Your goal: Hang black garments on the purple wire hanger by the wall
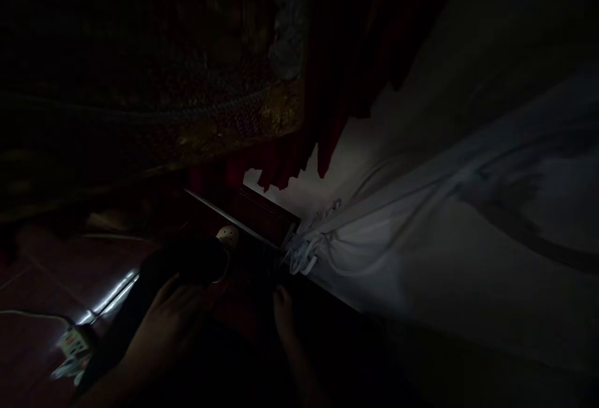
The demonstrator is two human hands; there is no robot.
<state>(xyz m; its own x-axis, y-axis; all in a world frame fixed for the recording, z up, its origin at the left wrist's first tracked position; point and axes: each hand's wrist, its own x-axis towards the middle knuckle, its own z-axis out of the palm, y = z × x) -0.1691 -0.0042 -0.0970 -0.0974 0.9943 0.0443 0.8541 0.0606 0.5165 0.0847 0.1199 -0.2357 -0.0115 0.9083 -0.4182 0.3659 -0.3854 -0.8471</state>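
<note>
The scene is very dark. My left hand [171, 314] rests over my dark-clothed leg, its fingers stretched forward and apart, with nothing visible in it. Lower in the middle, my right hand [282, 308] is raised just below a tangled bundle of white cable [304, 253]; a gap shows between them. Shadow hides most of its fingers, so I cannot make out whether they hold anything. Behind the bundle lies a dark red box-like piece [266, 216] with a thin pale strip [229, 216] along its near side.
Red jagged-edged cloth [322, 152] hangs from a patterned covering [281, 105] above. More cables run along the pale surface [365, 233] to the right. A light clog [228, 238] is by my leg. On the tiled floor are a power strip [77, 342] and bright light strips [110, 299].
</note>
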